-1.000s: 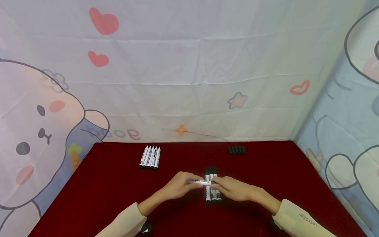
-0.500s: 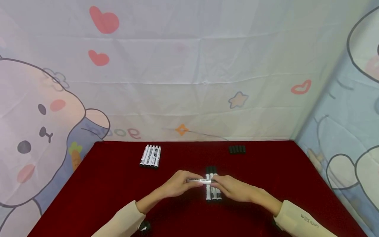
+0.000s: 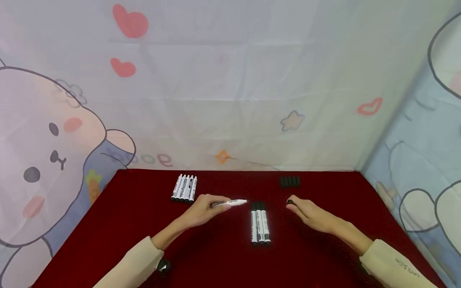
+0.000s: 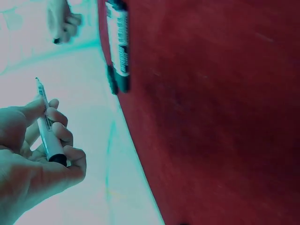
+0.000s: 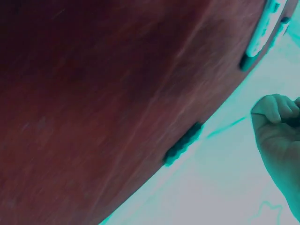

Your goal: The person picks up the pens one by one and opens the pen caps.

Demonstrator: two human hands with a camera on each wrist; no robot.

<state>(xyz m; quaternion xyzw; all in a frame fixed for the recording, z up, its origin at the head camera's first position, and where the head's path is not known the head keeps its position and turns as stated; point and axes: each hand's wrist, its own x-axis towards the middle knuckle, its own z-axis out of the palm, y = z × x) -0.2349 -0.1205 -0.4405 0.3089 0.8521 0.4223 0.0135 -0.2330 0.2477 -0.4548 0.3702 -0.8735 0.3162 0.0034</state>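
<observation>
My left hand [image 3: 205,209] grips an uncapped white marker [image 3: 235,203] by its barrel, its bare tip pointing right in the head view. The left wrist view shows the fingers curled round that marker [image 4: 45,126], with its black end low in the palm. Off to the right, my right hand [image 3: 312,214] pinches a black marker cap [image 3: 290,202] between thumb and fingers. Between the hands lie three capped white markers [image 3: 260,226] side by side, their black caps pointing away from me.
A row of several uncapped white markers [image 3: 184,188] lies at the back left of the red cloth table [image 3: 223,256]. Several black caps [image 3: 289,182] stand in a row at the back right. A printed curtain [image 3: 216,80] hangs behind the table.
The hands were together over the three markers, both on the one marker. The cap has come off; my right hand has moved right with it, my left hand left and up with the marker.
</observation>
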